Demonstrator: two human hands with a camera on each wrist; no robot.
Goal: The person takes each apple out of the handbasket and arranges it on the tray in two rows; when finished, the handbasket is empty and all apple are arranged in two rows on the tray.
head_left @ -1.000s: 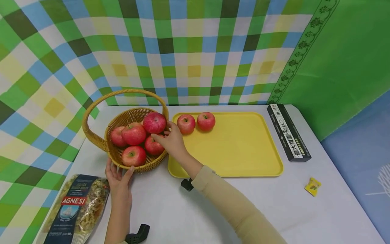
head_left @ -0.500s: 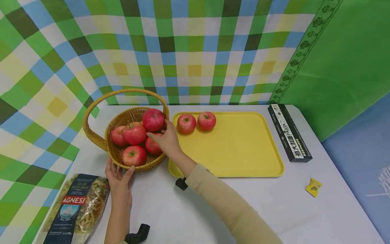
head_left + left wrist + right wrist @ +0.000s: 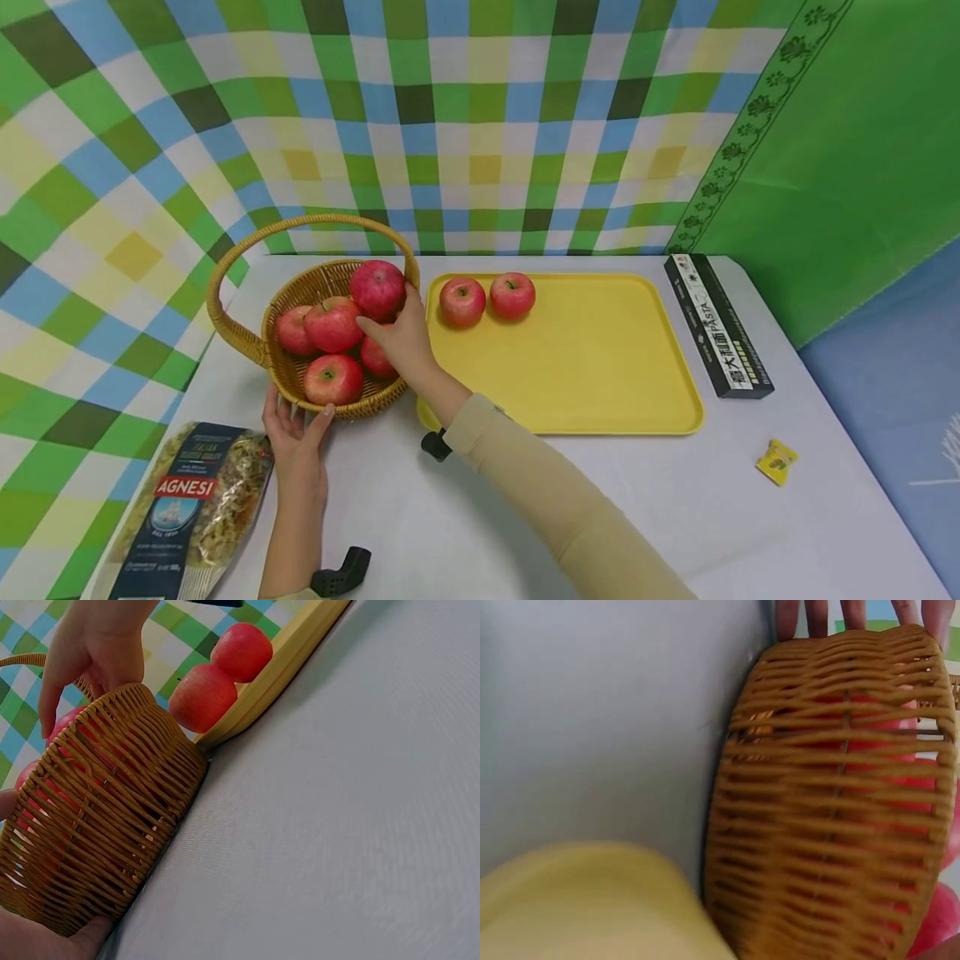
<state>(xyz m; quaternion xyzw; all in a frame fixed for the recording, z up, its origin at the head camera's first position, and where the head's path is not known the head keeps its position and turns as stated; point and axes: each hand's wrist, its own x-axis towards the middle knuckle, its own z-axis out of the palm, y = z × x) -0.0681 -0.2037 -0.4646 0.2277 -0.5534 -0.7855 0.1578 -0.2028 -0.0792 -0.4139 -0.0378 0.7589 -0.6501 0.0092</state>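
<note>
In the head view, a wicker basket with a tall handle stands at the left of the table, holding several red apples. My right hand reaches over its right rim. Fingers and thumb curve round a dark red apple at the back right of the basket; their far tips are partly hidden. My left hand grips the basket's near side, thumb at the rim and fingers against the outer wall. In the left wrist view, the right hand hangs over the basket's rim.
Right of the basket lies a yellow tray with two apples at its back left. A black pasta box lies beyond it, and a small yellow packet nearer. A pasta bag is at the front left.
My right hand has shifted slightly left and away from me. The dark red apple has moved slightly with it and turned. My left hand stays on the basket.
</note>
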